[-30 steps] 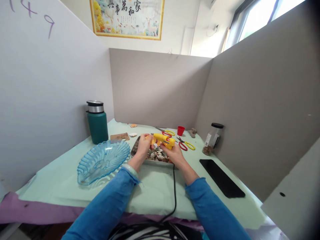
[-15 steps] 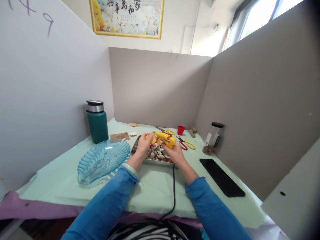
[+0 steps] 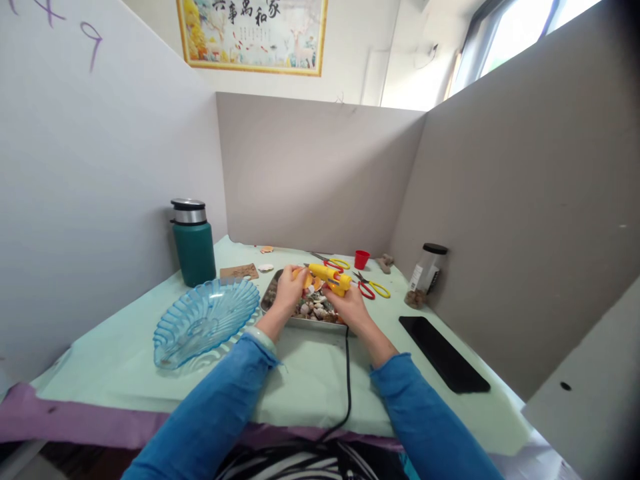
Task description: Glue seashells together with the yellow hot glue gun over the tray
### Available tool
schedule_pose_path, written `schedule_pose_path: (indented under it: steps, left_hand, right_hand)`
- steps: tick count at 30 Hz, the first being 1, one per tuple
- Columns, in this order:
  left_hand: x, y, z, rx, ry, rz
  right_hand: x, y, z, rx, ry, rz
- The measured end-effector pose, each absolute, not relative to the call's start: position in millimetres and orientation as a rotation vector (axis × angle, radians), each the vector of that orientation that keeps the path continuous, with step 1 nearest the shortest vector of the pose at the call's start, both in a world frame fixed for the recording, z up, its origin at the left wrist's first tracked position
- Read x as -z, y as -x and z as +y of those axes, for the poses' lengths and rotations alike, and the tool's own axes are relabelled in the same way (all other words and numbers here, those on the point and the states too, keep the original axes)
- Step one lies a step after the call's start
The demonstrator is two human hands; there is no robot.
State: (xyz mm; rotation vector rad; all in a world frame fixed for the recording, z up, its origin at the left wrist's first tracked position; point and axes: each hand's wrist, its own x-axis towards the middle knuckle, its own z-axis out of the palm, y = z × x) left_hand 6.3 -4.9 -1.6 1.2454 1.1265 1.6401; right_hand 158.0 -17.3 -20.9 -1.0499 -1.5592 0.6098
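My right hand (image 3: 347,305) is wrapped round a yellow hot glue gun (image 3: 330,278), its nozzle pointing left. From its grip a black cord (image 3: 349,380) runs down over the table's front edge. My left hand (image 3: 289,293) pinches an orange shell (image 3: 302,274), partly hidden by the fingers, close by the nozzle. Whether nozzle and shell touch, I cannot tell. Beneath both hands lies a metal tray (image 3: 320,325) holding small shells (image 3: 316,309) and pebbles.
Left stand a blue shell-shaped dish (image 3: 207,320) and a green bottle (image 3: 193,247). Behind the tray lie a brown card (image 3: 239,272), a white shell (image 3: 265,268), scissors (image 3: 373,287) and a red cup (image 3: 361,259). Right are a jar (image 3: 424,277) and a black slab (image 3: 444,355). Partitions enclose the table.
The view has shifted very slightly. My left hand and the shell have turned a little near the nozzle; the glue gun stays in nearly the same place.
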Motion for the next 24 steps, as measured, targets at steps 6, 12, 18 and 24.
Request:
schedule_pose_path:
  steps: [6, 12, 18, 24]
  left_hand:
    - [-0.5, -5.5, -4.4, -1.653, -1.213, 1.141]
    - [-0.8, -5.5, -4.5, -1.660, -1.185, 1.108]
    - [0.5, -6.0, -4.6, -1.659, -1.200, 1.110]
    - [1.2, -6.8, -3.8, -1.660, -1.186, 1.081]
  right_hand:
    - [20.3, -157.9, -17.5, -0.607, 1.074, -1.548]
    - [19.1, -157.3, -20.3, -0.599, 1.041, -1.571]
    - [18.4, -157.3, -19.9, -0.591, 1.061, -1.569]
    - [16.1, -157.3, -21.4, -0.553, 1.063, -1.590]
